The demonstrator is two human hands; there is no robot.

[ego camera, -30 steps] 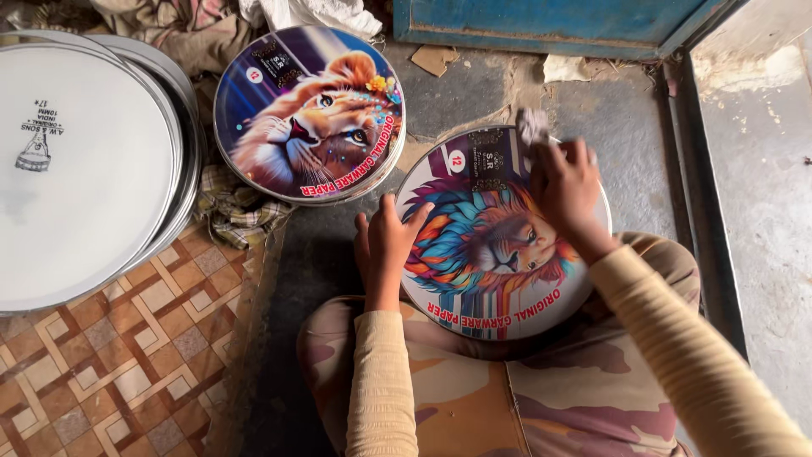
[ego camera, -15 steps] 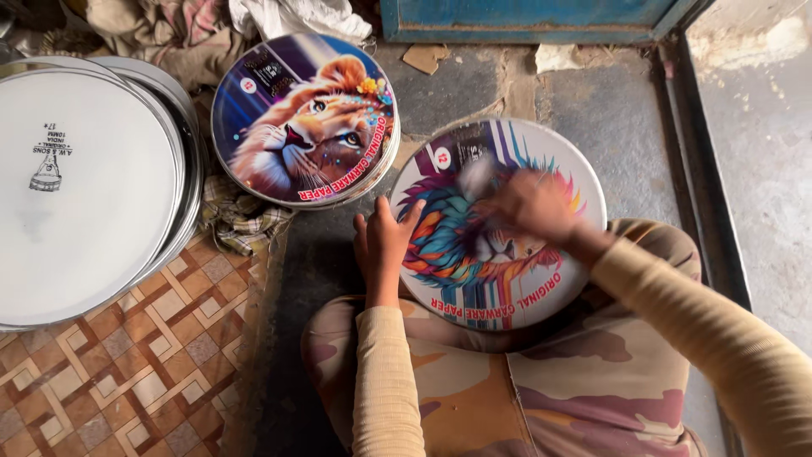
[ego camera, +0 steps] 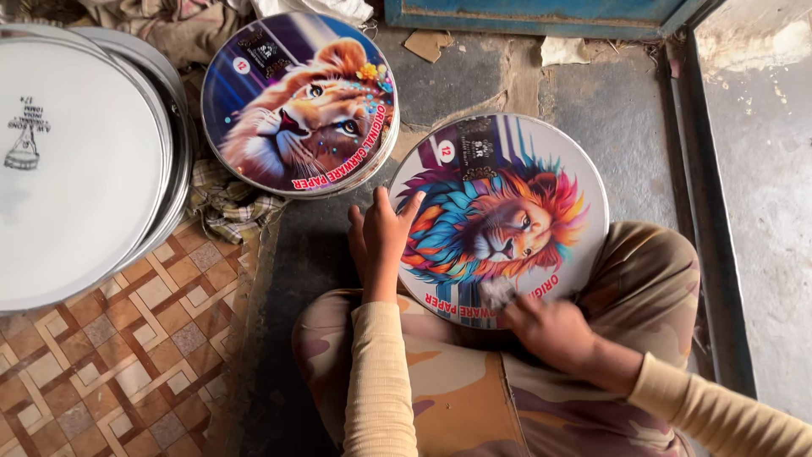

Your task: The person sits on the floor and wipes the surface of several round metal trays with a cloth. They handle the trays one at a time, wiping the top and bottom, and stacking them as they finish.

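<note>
Stack of plain round metal trays [ego camera: 76, 161], white-faced, at nine o'clock on a patterned floor mat [ego camera: 110, 355] of brown and cream interlocking shapes. Checked cloth [ego camera: 224, 207], crumpled, between that stack and the next. Second stack of round discs [ego camera: 298, 101], at eleven o'clock, top face printed with a tawny lion. Grey floor [ego camera: 609, 101], bare concrete, with a blue door frame [ego camera: 541, 15] along twelve o'clock. Round disc with multicoloured lion print [ego camera: 499, 216], centre of view, resting tilted across the seated person's lap on camouflage-patterned trousers [ego camera: 457, 389]. Left hand [ego camera: 382, 239], fingers spread apart and flat, pressed against the disc's rim at its nine o'clock edge, steadying it rather than clasping. Right hand [ego camera: 550, 326], at the disc's six o'clock edge, fingers drawn together over a small pale wad of cloth [ego camera: 497, 293] that touches the printed face; motion blur hides the exact grip. Both sleeves cream, ribbed. Metal threshold strip [ego camera: 706, 254] running down three o'clock.
</note>
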